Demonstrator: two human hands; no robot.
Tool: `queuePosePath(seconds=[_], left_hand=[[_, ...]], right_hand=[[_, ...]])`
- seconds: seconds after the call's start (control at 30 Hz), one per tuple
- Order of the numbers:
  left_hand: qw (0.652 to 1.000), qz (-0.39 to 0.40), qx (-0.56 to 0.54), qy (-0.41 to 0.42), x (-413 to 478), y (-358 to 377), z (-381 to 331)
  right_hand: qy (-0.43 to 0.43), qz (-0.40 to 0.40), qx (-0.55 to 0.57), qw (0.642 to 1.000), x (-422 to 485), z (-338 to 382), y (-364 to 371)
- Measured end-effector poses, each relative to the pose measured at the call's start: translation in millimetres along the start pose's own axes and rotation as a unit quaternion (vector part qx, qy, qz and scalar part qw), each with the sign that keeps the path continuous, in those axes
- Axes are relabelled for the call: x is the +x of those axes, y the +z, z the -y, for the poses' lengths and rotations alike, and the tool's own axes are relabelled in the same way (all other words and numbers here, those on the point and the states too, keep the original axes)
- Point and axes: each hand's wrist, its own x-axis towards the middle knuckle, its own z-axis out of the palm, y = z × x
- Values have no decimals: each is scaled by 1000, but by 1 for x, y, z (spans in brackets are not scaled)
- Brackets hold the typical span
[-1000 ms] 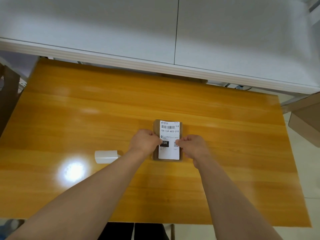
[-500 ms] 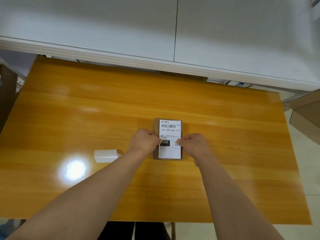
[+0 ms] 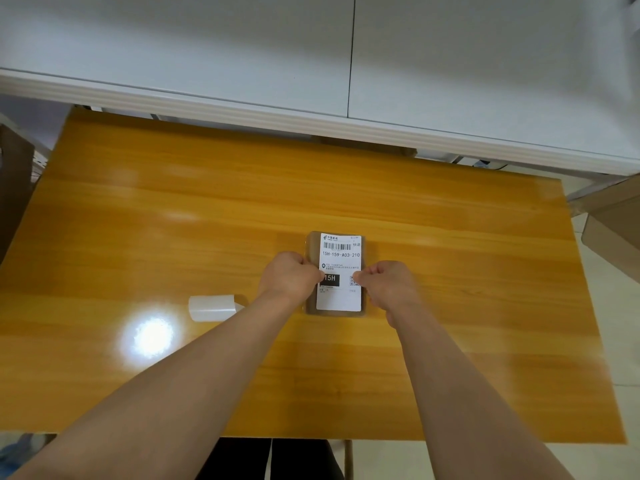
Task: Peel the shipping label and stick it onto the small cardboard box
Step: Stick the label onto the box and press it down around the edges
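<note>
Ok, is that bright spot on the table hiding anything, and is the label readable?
Head view: the glare patch falls on plain table wood, covering no object. Same view: the label reads 15H-159-A03-210 sharply, though its small print is too fine. Same view: the right hand looks slightly smeared.

box [image 3: 311,244] sides: partly hidden | label [image 3: 338,300] small print: unreadable

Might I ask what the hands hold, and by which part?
Left hand and right hand touch the shipping label at its side edges, midway up; pinch or press unclear.
</note>
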Motion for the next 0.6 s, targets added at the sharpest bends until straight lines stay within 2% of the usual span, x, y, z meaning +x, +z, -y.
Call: queuePosePath(seconds=[0.6], left_hand=[[999,-19,31,13,-2,3,1]], right_hand=[[-10,-13,-24,1000,3,-3,3]])
